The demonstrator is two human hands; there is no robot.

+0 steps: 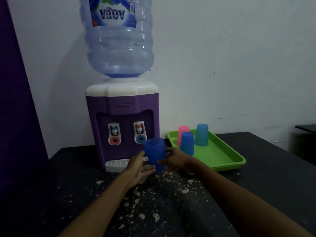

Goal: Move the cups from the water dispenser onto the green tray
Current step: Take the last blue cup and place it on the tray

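Note:
A dark blue cup (154,151) stands upright in front of the purple water dispenser (123,117), just off its white drip tray (116,164). My right hand (174,160) grips the cup from the right. My left hand (140,166) cups it from the left and below, palm up. The green tray (220,156) lies to the right of the dispenser. On it stand three upside-down cups: a pink cup (182,132), a blue cup (187,143) and a teal cup (202,135).
A large water bottle (118,36) sits on top of the dispenser. The dark countertop (68,194) is speckled with pale chips. A white wall is behind, a purple panel (15,100) at the left, and a dark shelf edge (306,128) at the far right.

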